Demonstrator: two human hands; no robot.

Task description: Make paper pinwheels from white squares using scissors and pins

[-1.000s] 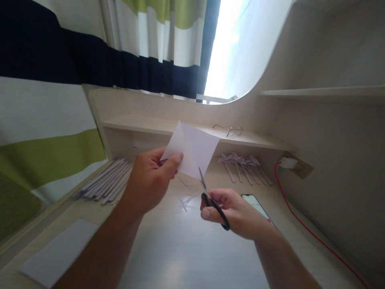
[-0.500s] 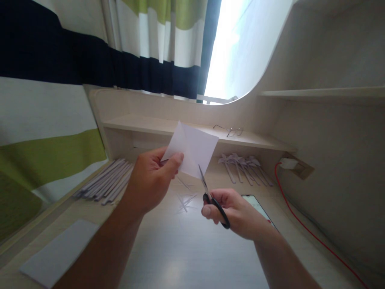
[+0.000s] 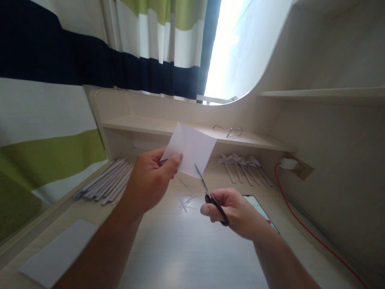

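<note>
My left hand (image 3: 150, 180) pinches the lower left corner of a folded white paper (image 3: 192, 148) and holds it up above the desk. My right hand (image 3: 234, 212) grips black-handled scissors (image 3: 210, 194), whose blades point up and touch the paper's lower edge. Under the paper, thin paper scraps (image 3: 185, 200) lie on the desk.
A row of rolled paper sticks (image 3: 105, 182) lies at the left, a group of folded paper pieces (image 3: 243, 166) at the back right. A phone (image 3: 260, 208) lies behind my right hand; a red cable (image 3: 303, 224) runs to a charger (image 3: 288, 162). Glasses (image 3: 230, 129) rest on the shelf, a paper sheet (image 3: 57, 253) at the front left.
The scissors' blades have tilted a little to the left along the paper's lower edge. The paper and my left hand have hardly moved.
</note>
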